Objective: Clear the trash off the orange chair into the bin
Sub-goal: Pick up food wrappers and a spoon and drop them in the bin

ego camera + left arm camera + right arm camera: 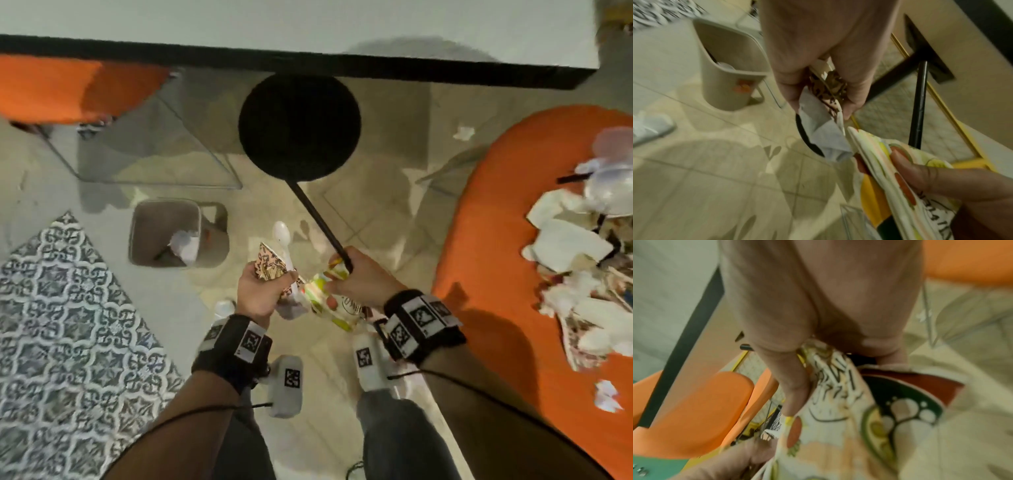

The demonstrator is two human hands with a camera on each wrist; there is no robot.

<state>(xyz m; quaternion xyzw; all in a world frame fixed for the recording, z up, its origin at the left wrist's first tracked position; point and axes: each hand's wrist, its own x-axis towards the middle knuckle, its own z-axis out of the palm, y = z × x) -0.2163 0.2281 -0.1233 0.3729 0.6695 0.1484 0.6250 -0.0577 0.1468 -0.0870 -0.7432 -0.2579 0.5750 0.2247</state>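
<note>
Fingers of the left hand (258, 291) clutch a patterned wrapper (270, 263) and spoon (283, 236); the right hand (356, 281) pinches a printed bag (329, 301). Ahead-left on the floor stands the bin (164, 236), nearer the left hand. More trash (582, 267) covers the chair (496, 240) at right.

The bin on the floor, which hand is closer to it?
Left. The left hand, gripping a patterned wrapper and a white spoon, is just right of the bin. The right hand, holding a colourful wrapper, is farther right, toward the orange chair.
</note>
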